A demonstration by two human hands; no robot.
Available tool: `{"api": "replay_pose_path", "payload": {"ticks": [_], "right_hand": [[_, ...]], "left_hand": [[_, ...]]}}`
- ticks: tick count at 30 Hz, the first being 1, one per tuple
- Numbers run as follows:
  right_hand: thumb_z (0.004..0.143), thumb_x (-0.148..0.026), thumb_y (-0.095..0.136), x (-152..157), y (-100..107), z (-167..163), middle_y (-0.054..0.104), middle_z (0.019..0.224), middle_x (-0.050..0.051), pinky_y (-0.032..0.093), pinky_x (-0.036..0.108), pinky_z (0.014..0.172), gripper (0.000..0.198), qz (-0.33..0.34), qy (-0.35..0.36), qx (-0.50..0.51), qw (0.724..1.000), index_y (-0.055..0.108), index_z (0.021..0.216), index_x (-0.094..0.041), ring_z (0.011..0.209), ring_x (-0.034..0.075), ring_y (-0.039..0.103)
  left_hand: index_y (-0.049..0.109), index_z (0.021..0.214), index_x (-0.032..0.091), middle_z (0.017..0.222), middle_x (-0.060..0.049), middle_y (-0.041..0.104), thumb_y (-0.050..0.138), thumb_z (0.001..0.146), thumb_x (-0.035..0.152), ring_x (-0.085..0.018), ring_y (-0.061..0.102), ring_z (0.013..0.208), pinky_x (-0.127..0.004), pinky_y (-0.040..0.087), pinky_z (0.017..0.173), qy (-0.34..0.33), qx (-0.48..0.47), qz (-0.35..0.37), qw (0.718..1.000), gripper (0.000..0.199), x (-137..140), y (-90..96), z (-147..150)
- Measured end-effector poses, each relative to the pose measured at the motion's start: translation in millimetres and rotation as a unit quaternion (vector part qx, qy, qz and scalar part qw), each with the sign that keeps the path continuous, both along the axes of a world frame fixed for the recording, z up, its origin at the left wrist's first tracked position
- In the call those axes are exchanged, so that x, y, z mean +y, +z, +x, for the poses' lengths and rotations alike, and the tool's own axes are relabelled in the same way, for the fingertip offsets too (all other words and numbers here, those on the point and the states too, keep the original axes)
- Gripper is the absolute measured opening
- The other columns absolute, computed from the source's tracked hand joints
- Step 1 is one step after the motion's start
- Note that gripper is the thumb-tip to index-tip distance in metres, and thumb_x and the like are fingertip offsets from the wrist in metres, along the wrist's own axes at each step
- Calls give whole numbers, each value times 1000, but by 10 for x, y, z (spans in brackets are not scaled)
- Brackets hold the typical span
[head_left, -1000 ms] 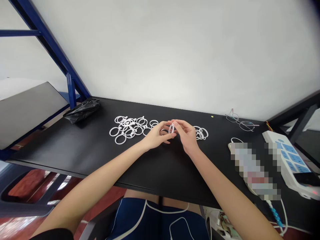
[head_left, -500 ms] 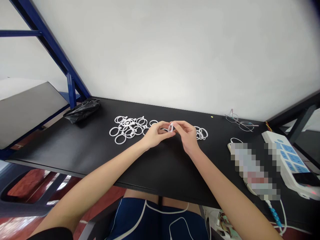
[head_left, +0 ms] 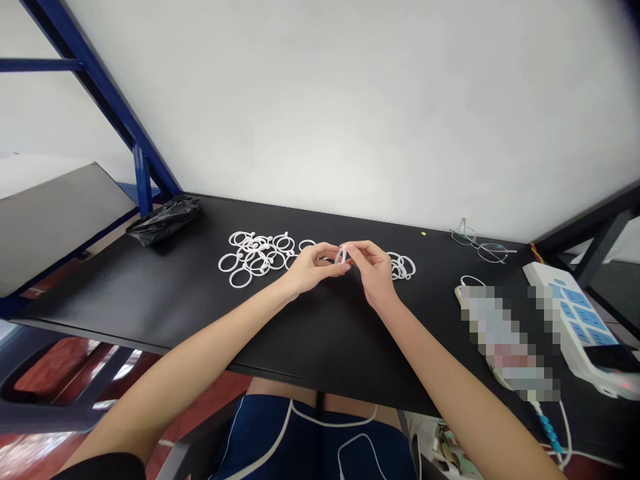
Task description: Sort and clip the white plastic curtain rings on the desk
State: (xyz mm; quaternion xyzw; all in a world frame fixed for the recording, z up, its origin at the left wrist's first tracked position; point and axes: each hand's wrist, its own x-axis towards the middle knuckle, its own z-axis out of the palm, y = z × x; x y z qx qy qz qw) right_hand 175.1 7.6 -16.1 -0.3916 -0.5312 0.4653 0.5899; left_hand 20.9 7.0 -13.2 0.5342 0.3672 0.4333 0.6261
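Both hands meet above the middle of the black table (head_left: 320, 340). Between their fingertips a white plastic ring (head_left: 341, 256) is pinched, seen nearly edge-on. My left hand (head_left: 314, 268) grips its left side with thumb and fingers. At its top right, my right hand (head_left: 371, 267) closes thumb and fingertips on it; the exact contact is partly hidden. Left of my hands lies a loose heap of white rings (head_left: 255, 257) with small knobs or eyelets. A smaller group of white rings (head_left: 404, 266) rests just right of my right hand, partly covered by it.
Eyeglasses (head_left: 483, 245) lie at the back right. Nearer on the right are a blurred-out phone (head_left: 505, 340) with a white cable and a white power strip (head_left: 575, 313). A black plastic bag (head_left: 165, 221) sits at the back left, by a blue metal frame (head_left: 143, 180).
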Motion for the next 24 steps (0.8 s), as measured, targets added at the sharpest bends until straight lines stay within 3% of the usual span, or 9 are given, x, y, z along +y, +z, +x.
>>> {"api": "replay_pose_path", "payload": {"ticks": [24], "right_hand": [[78,-40,71,-16,5,-20,71,83,3,54,33,69,19,-1,-4,-2,1000,69,79,-22,73,17,66]], "left_hand": [[65,96,13,91,-4,67,83,67,33,-16,69,79,-37,56,79,-13,0,2,1000,40,-4,14,-20]]}}
